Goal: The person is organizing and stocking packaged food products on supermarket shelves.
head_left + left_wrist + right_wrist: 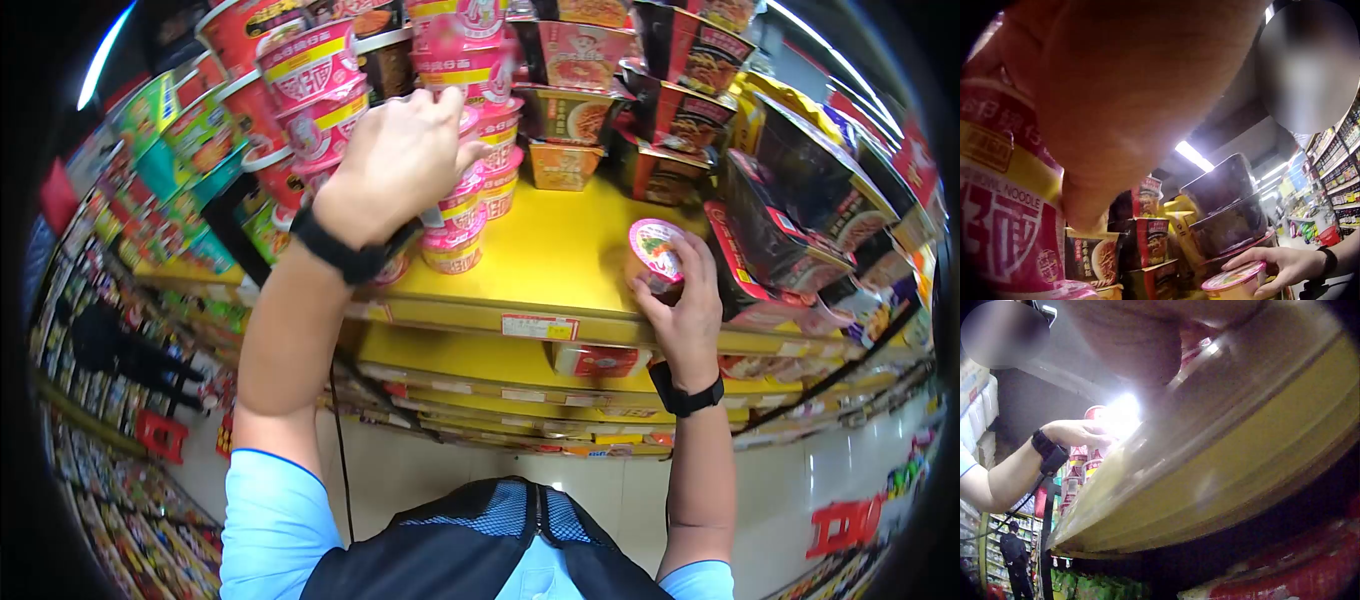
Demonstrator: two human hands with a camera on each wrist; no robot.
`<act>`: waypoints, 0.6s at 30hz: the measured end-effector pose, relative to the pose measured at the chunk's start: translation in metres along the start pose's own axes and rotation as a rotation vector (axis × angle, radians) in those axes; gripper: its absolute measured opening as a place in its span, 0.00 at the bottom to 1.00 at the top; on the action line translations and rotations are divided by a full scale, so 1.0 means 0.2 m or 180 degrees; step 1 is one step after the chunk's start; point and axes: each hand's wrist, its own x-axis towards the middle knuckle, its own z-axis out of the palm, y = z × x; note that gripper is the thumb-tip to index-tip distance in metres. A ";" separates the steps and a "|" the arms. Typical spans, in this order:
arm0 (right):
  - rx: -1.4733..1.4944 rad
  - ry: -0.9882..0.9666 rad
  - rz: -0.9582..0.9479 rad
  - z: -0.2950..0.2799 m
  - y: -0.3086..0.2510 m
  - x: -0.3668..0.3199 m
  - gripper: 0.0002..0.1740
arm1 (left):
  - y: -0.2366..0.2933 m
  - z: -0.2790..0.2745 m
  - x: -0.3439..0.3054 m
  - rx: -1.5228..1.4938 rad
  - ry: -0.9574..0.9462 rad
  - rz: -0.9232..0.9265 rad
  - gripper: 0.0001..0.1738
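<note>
My left hand point(405, 155) is at the front stack of pink noodle bowls point(455, 240). Close up in the left wrist view, its thumb and fingers curl round a pink bowl point(1007, 194); the fingertips are mostly hidden. At the shelf's front edge, on the right, my right hand point(690, 315) grips a small round tub point(655, 250) with a pink-rimmed lid. That tub point(1235, 281) also appears low in the left wrist view, fingers over its lid and thumb along its side.
Dark square noodle boxes point(670, 115) are stacked behind, with larger black packs point(800, 230) to the right. More pink bowls point(315, 75) rise at the left. A price rail runs along the yellow shelf point(560, 235). Another person point(1015, 556) stands in the aisle.
</note>
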 end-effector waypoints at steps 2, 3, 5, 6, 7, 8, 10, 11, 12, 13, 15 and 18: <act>0.0021 0.0020 -0.0107 -0.02 0.01 0.00 0.40 | 0.01 -0.02 0.06 0.0023 -0.0401 -0.0123 0.35; 0.0037 0.0022 -0.0177 -0.02 0.01 -0.01 0.41 | 0.00 -0.02 0.08 -0.0034 -0.0528 -0.0208 0.40; 0.0141 0.0013 -0.0221 -0.02 0.04 -0.02 0.41 | -0.03 0.00 0.09 0.0013 -0.0530 -0.0176 0.40; 0.0236 -0.0003 -0.0197 -0.02 0.05 -0.02 0.41 | -0.02 -0.01 0.09 0.0007 -0.0590 -0.0252 0.41; 0.0320 -0.0009 -0.0157 -0.01 0.06 -0.02 0.41 | -0.01 -0.02 0.09 -0.0002 -0.0648 -0.0309 0.41; 0.0325 0.0024 -0.0105 -0.01 0.06 -0.02 0.39 | 0.00 -0.03 0.09 -0.0021 -0.0698 -0.0362 0.41; 0.0393 -0.0027 -0.0017 -0.02 0.06 -0.03 0.37 | 0.00 -0.05 0.10 -0.0147 -0.0850 -0.0501 0.42; 0.0413 -0.0056 -0.0003 -0.03 0.06 -0.02 0.36 | 0.01 -0.05 0.11 -0.0226 -0.0904 -0.0591 0.42; 0.0562 -0.0109 -0.0002 -0.04 0.06 -0.02 0.32 | 0.01 -0.06 0.12 -0.0226 -0.0949 -0.0611 0.42; 0.0591 -0.0130 0.0001 -0.04 0.07 -0.02 0.32 | 0.02 -0.06 0.12 -0.0225 -0.0960 -0.0652 0.42; 0.0656 -0.0175 0.0002 -0.04 0.07 -0.02 0.30 | 0.02 -0.05 0.12 -0.0218 -0.0981 -0.0739 0.43; 0.0617 -0.0168 0.0013 -0.06 0.05 -0.01 0.28 | 0.01 -0.07 0.14 -0.0434 -0.1108 -0.0772 0.42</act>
